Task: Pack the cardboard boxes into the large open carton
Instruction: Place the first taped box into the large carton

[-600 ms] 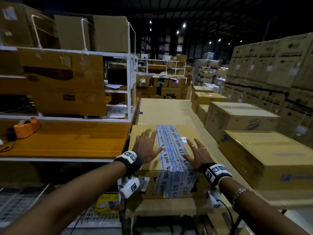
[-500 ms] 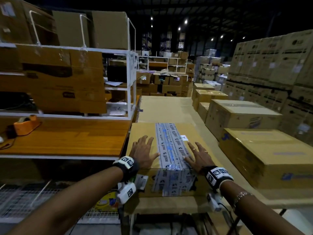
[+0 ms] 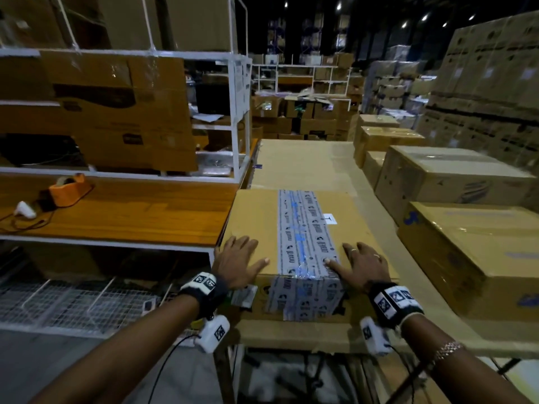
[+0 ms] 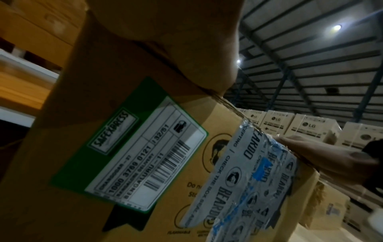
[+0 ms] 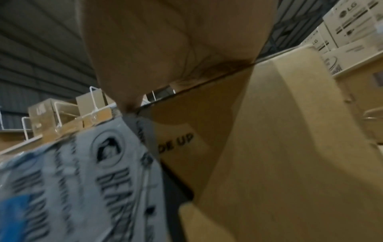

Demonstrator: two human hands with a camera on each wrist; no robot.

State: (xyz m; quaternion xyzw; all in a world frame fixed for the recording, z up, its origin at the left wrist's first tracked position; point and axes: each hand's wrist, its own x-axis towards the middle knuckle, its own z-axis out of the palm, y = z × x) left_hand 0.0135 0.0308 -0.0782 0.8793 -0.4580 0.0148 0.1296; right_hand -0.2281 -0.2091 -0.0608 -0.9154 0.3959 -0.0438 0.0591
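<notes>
A closed cardboard box point(image 3: 256, 223) sealed with a strip of grey printed tape point(image 3: 303, 237) lies on the cardboard-covered table point(image 3: 300, 164) in front of me. My left hand point(image 3: 237, 262) lies flat on its top near the front left corner, fingers straight. My right hand point(image 3: 361, 265) lies flat on the top just right of the tape, thumb on the tape. The left wrist view shows the box's front face point(image 4: 107, 91) with a green and white shipping label point(image 4: 143, 145). The right wrist view shows the box's front point(image 5: 196, 124) under my palm. No open carton shows.
A wooden workbench point(image 3: 131, 214) with a white shelf frame point(image 3: 236, 91) stands to the left, holding an orange tape dispenser point(image 3: 70, 189). Large sealed cartons point(image 3: 466, 246) stand close on the right. A wire rack point(image 3: 70, 301) sits low on the left. Stacked boxes fill the background.
Both hands have slid back along the box top toward its front edge, staying flat on it. The head view has drawn closer to the box.
</notes>
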